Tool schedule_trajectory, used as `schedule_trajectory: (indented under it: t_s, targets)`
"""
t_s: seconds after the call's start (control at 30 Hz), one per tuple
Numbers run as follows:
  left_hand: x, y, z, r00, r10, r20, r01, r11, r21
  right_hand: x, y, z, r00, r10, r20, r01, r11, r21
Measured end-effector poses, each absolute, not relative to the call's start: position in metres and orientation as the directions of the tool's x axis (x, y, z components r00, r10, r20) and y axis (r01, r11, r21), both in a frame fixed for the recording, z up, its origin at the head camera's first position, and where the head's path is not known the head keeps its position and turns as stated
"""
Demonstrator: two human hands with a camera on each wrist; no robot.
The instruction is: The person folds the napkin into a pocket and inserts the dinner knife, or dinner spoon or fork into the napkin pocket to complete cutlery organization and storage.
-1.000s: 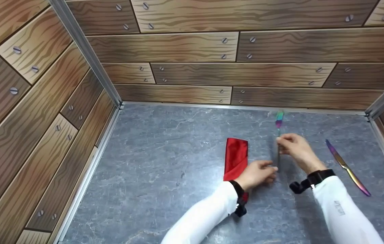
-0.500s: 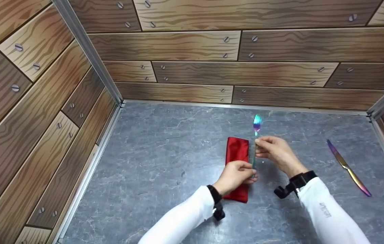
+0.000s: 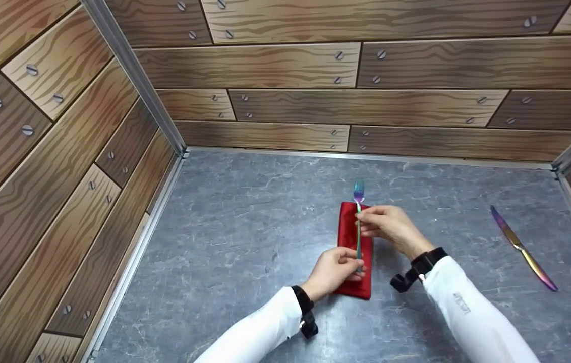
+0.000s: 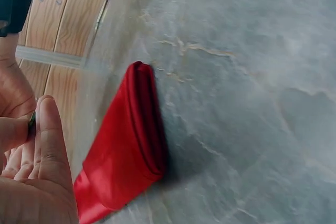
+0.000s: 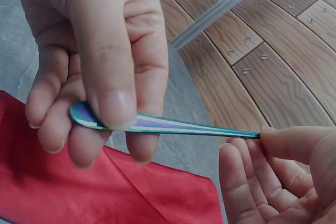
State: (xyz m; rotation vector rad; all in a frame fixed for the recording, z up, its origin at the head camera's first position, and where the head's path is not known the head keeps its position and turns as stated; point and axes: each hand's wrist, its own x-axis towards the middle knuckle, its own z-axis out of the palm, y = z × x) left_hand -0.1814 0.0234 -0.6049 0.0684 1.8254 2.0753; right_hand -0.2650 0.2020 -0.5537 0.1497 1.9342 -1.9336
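An iridescent fork (image 3: 358, 240) is held lengthwise above a folded red cloth (image 3: 347, 222), tines pointing to the back wall. My left hand (image 3: 335, 272) pinches the end of its handle between thumb and fingers. Near the fork's neck, my right hand (image 3: 391, 225) pinches it from the right side. In the right wrist view the fork handle (image 5: 173, 125) spans from one hand to the other, with the red cloth (image 5: 131, 187) beneath. From the left wrist the cloth (image 4: 123, 140) shows its layered folds, and only a small piece of fork shows between the fingers.
An iridescent table knife (image 3: 520, 247) lies slanted on the grey marbled surface (image 3: 240, 227), to the right. A plank-patterned wall (image 3: 285, 106) closes the back, and another wall (image 3: 78, 196) stands on the left, with metal strips along the edges.
The fork has moved left from beside the red cloth to above it. My left hand, apart from the fork's handle at first, now pinches its end. The knife has stayed put.
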Motion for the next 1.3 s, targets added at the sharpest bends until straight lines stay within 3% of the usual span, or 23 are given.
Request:
schedule_trajectory:
  t_s: [0.2,0.3,0.37,0.43,0.5,0.53,0.6,0.67,0.77,0.93,1.17,1.3]
  targets:
    - [-0.179,0.017,-0.607,-0.919,0.324,-0.223,-0.252,-0.049,0.966,-0.267,0.196,-0.558,-0.907,-0.212,-0.363,0.359,0.058,-0.932]
    - [-0.178,0.01,-0.606,-0.908,0.35,-0.232,-0.227,0.058,0.972,-0.268,0.197,-0.558,-0.908,-0.215,-0.36,0.355,0.062,-0.933]
    - [-0.178,0.003,-0.604,-0.904,0.385,-0.186,-0.093,0.249,0.964,-0.271,0.2,-0.556,-0.911,-0.201,-0.359,0.354,0.061,-0.933]
    - [-0.177,-0.005,-0.603,-0.882,0.457,-0.112,0.146,0.492,0.859,-0.274,0.205,-0.554,-0.918,-0.181,-0.352,0.347,0.057,-0.936]
    - [-0.177,-0.015,-0.603,-0.817,0.577,-0.022,0.447,0.656,0.608,-0.278,0.21,-0.552,-0.927,-0.152,-0.342,0.338,0.053,-0.94]
    - [-0.177,-0.02,-0.604,-0.756,0.654,0.008,0.587,0.673,0.45,-0.279,0.212,-0.551,-0.931,-0.139,-0.336,0.332,0.052,-0.942]
    - [-0.177,-0.028,-0.606,-0.606,0.796,0.001,0.78,0.593,0.201,-0.283,0.216,-0.55,-0.941,-0.118,-0.318,0.314,0.049,-0.948]
    - [-0.175,-0.036,-0.611,-0.464,0.885,-0.045,0.884,0.466,0.04,-0.287,0.218,-0.55,-0.948,-0.1,-0.302,0.299,0.044,-0.953]
    - [-0.168,-0.041,-0.62,-0.349,0.927,-0.135,0.937,0.34,-0.082,-0.292,0.217,-0.552,-0.96,-0.072,-0.27,0.268,0.04,-0.963]
    - [-0.158,-0.044,-0.631,-0.332,0.926,-0.178,0.937,0.303,-0.173,-0.299,0.204,-0.56,-0.974,-0.013,-0.224,0.224,0.036,-0.974]
    - [-0.154,-0.042,-0.64,-0.337,0.933,-0.13,0.922,0.298,-0.247,-0.307,0.188,-0.573,-0.975,0.031,-0.22,0.22,0.007,-0.975]
    - [-0.152,-0.042,-0.642,-0.342,0.931,-0.128,0.917,0.301,-0.26,-0.307,0.184,-0.579,-0.971,0.01,-0.238,0.238,0.074,-0.968]
